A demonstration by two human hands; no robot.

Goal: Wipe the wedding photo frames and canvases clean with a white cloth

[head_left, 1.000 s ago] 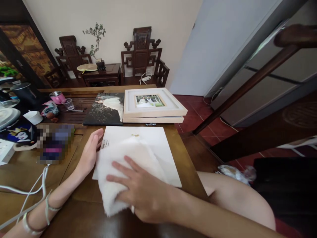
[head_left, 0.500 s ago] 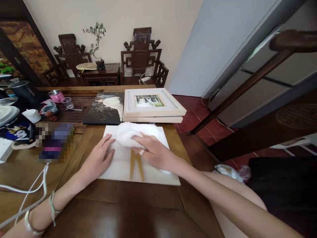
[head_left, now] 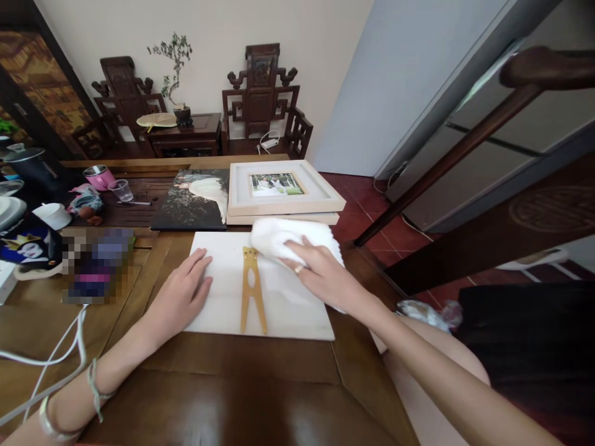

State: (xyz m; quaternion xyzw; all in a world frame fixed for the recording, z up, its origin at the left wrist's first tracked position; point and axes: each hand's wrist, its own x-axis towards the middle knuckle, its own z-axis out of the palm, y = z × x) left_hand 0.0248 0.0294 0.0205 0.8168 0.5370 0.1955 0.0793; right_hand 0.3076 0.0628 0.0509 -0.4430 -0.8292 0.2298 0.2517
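Observation:
A white picture frame (head_left: 223,310) lies face down on the wooden table (head_left: 242,371), its gold stand leg (head_left: 251,291) flat on the back. My left hand (head_left: 183,294) rests flat on the frame's left edge, fingers spread. Over the frame's far right corner, my right hand (head_left: 320,275) presses a white cloth (head_left: 279,238) onto the back.
Two stacked white frames (head_left: 283,195) and a dark photo print (head_left: 193,201) lie just beyond. A pink cup (head_left: 98,176), a clear cup (head_left: 121,189), a white bowl (head_left: 54,215) and a white cable (head_left: 56,356) sit to the left. Carved chairs (head_left: 263,99) stand at the wall.
My right hand swept the cloth from the near left of the frame up and across to its far right corner, uncovering the gold stand leg. My left hand shifted slightly onto the frame's edge.

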